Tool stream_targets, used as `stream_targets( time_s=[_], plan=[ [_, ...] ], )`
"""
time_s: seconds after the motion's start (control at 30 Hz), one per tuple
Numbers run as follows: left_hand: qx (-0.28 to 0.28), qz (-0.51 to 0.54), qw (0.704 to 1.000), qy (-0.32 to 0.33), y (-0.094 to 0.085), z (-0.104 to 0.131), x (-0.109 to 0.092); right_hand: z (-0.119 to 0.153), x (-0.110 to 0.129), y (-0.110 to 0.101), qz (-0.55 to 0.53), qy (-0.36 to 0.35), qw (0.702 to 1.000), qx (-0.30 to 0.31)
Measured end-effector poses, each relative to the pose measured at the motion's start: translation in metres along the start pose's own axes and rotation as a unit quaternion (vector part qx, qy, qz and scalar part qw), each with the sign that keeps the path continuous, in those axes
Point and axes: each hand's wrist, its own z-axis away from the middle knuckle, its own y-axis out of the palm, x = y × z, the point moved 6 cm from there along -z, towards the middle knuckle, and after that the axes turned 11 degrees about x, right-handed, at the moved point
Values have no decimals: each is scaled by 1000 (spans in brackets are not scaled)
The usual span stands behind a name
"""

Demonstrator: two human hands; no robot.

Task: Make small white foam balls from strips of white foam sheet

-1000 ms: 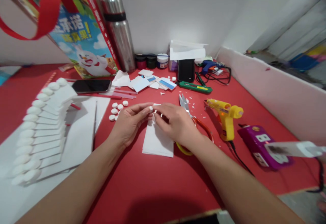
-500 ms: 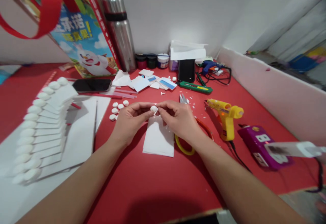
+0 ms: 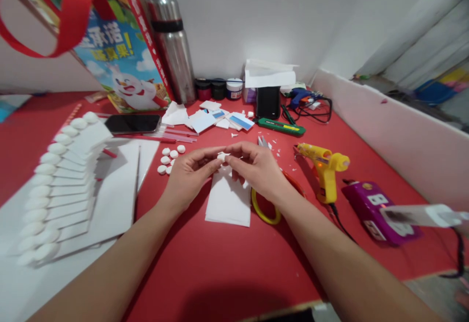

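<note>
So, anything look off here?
Mild clutter: scraps lie strewn by the scissors, and the cards overlap in a skewed heap at the back, unlike the orderly row of discs at left. The glue gun lies unheld, its orange light on. No spill or damage visible.

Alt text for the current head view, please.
A person's left hand and right hand pinch a small white piece over a white sheet on a red table. At left are loose white discs and a white stepped model; at right, partly hidden scissors, a yellow glue gun and a purple box.
</note>
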Motion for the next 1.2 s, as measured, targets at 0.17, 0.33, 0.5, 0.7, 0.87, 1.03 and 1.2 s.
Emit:
stream_targets(
  time_s=[0.17, 0.33, 0.5, 0.7, 0.87, 1.03, 1.2],
  plan=[
    [24, -24, 999, 1, 1, 0, 1, 0, -4, 1, -95, 23, 995, 5],
    [31, 1, 999, -28, 2, -1, 7, -1, -2, 1, -134, 15, 991, 18],
    [59, 57, 995, -50, 5, -1, 15, 0, 1, 1, -120, 14, 992, 24],
    [71, 6, 996, -47, 6, -2, 12, -2, -4, 4, -70, 19, 997, 32],
    [70, -30, 996, -37, 7, -1, 9, -3, -7, 3, -75, 15, 997, 28],
    [74, -119, 990, -3, 6, 0, 5, -3, -8, 5, -77, 27, 996, 33],
    [79, -227, 969, 64, 12, 3, -8, -3, -6, 5, -60, 18, 998, 23]
  ],
)
